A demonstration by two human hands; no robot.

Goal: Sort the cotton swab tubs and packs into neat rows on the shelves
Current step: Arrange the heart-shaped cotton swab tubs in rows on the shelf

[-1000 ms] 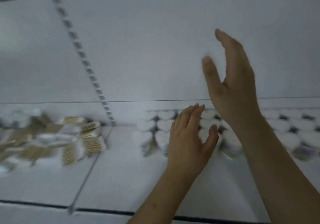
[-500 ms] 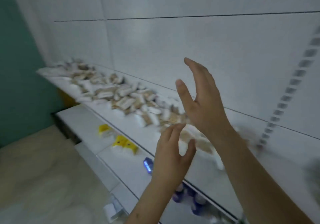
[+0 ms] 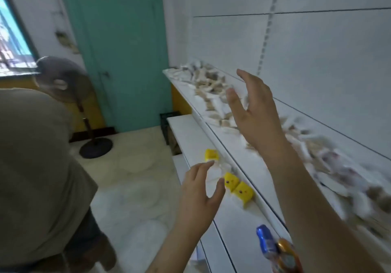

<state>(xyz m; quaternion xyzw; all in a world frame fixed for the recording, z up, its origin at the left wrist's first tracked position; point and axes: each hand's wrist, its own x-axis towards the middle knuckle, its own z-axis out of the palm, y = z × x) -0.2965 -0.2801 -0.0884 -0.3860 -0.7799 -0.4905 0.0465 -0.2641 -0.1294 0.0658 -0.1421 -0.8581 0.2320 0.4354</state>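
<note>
Loose heap of small white-and-tan cotton swab packs (image 3: 213,95) strewn along upper white shelf (image 3: 249,156). Likely light, crinkly, slippery; pinch by edges. Left hand (image 3: 198,194) and right hand (image 3: 256,112) both released, grip empty.

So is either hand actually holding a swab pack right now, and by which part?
No. Both the left hand and the right hand are empty with fingers spread, raised in front of the loose cotton swab packs on the upper shelf.
</note>
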